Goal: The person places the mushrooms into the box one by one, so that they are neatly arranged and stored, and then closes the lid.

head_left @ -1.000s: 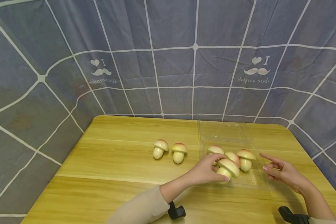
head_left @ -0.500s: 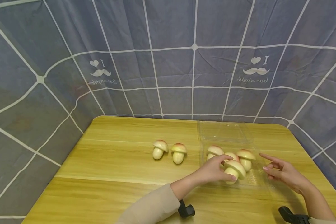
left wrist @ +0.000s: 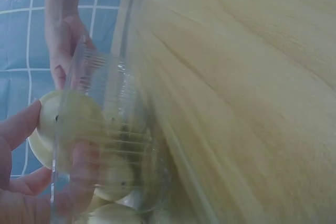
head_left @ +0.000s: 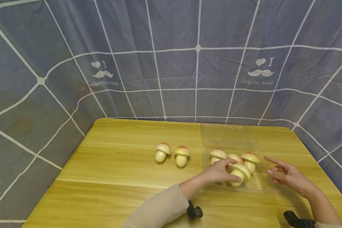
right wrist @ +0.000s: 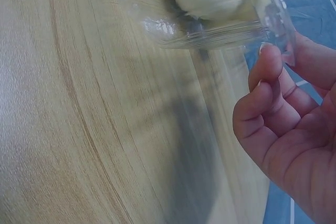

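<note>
Clear rectangular plastic box point(right wrist: 215, 36), glossy; pale-yellow mushroom-shaped pieces point(head_left: 241, 171), smooth; yellow-brown wood-grain desk point(head_left: 108, 164), faintly shiny; blue-grey cloth curtain point(head_left: 176, 71), matt.

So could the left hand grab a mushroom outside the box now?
Probably not: the left hand holds another mushroom and would have to let go first. Nothing seems to block the two mushrooms outside, though.

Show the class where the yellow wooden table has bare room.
Bare tabletop lies left of two cream, red-tinged mushroom-shaped pieces, and between them and the beige-sleeved left arm. Crowded: the open clear plastic box, three such pieces inside, the left hand gripping a fourth, the right hand at the box's edge.
</note>
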### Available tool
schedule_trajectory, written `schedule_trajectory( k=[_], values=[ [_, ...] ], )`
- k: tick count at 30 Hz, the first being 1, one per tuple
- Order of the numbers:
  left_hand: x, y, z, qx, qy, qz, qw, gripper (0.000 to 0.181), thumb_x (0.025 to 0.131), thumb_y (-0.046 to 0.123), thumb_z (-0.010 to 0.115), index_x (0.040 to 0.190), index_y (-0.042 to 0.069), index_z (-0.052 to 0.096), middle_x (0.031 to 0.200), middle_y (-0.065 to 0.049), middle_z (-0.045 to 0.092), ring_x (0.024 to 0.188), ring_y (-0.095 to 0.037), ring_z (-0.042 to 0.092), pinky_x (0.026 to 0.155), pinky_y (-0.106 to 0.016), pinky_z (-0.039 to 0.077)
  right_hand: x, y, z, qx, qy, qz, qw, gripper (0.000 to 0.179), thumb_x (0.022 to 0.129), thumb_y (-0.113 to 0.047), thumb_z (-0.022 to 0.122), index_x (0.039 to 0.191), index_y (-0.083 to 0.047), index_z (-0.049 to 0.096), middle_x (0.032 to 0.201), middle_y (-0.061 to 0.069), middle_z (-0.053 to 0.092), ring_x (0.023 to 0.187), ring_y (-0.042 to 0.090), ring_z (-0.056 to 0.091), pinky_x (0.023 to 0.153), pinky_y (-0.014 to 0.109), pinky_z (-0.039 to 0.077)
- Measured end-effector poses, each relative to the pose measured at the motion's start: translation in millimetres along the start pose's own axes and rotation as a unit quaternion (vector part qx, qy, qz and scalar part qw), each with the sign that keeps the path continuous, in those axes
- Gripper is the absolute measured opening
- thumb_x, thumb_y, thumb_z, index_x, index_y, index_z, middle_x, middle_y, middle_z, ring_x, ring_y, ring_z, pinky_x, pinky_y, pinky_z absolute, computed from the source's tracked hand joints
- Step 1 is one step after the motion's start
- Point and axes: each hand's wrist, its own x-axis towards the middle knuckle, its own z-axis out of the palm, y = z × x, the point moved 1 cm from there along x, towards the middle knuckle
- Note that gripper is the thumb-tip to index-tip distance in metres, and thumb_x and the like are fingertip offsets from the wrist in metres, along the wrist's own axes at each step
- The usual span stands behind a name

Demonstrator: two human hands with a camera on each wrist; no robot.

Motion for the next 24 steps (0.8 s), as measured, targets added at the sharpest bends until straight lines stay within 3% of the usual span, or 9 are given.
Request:
schedule_trajectory(
  k=[9, 13, 16, 20, 24],
  values=[
    [8.1, -3.6, 10.6, -0.007, 0.013, 0.030, 0.9994, 0.061, 0.078, 0.018, 0.077, 0.132, 0.016, 0.051, 0.121, 0.006, 0.055, 0.102, -0.005, 0.051, 0.077, -0.019, 0.044, 0.2, -1.9, -0.3, 0.000, 0.000, 0.003, 1.0000, 0.057, 0.096, -0.001, 0.047, 0.136, -0.041, 0.041, 0.087, 0.003, 0.060, 0.068, 0.008, 0.057, 0.062, 0.028, 0.052],
    [11.6, -2.3, 15.9, 0.011, 0.023, 0.049, 0.9985, 0.062, 0.076, 0.014, 0.077, 0.132, 0.012, 0.051, 0.121, 0.006, 0.055, 0.090, -0.002, 0.049, 0.071, -0.015, 0.042, 0.3, -2.5, -0.4, 0.000, -0.001, 0.004, 1.0000, 0.056, 0.096, -0.001, 0.048, 0.135, -0.041, 0.042, 0.086, 0.002, 0.059, 0.069, 0.008, 0.057, 0.063, 0.028, 0.052],
    [12.5, 0.5, 19.6, 0.024, 0.020, 0.051, 0.9982, 0.063, 0.078, 0.013, 0.076, 0.134, 0.010, 0.048, 0.102, 0.004, 0.058, 0.067, -0.002, 0.045, 0.059, -0.014, 0.039, 0.4, -2.9, -0.1, -0.001, -0.003, 0.002, 1.0000, 0.056, 0.096, -0.002, 0.048, 0.135, -0.041, 0.042, 0.086, 0.001, 0.059, 0.068, 0.007, 0.056, 0.062, 0.027, 0.052],
    [13.1, 2.5, 26.1, 0.032, 0.018, 0.038, 0.9986, 0.062, 0.080, 0.011, 0.074, 0.136, 0.011, 0.047, 0.078, 0.004, 0.047, 0.046, -0.004, 0.032, 0.047, -0.015, 0.033, 0.1, -3.3, 0.1, 0.002, -0.006, 0.002, 1.0000, 0.056, 0.096, -0.002, 0.048, 0.136, -0.040, 0.041, 0.086, 0.002, 0.059, 0.068, 0.008, 0.056, 0.062, 0.027, 0.051],
    [15.3, 2.6, 32.3, 0.037, 0.021, 0.039, 0.9984, 0.059, 0.082, 0.008, 0.071, 0.135, 0.012, 0.047, 0.069, 0.007, 0.043, 0.043, -0.003, 0.031, 0.044, -0.015, 0.032, -0.8, -3.6, -0.2, 0.013, -0.012, 0.010, 0.9998, 0.054, 0.096, -0.003, 0.048, 0.135, -0.041, 0.041, 0.086, 0.003, 0.059, 0.068, 0.010, 0.056, 0.063, 0.028, 0.052]
  ],
)
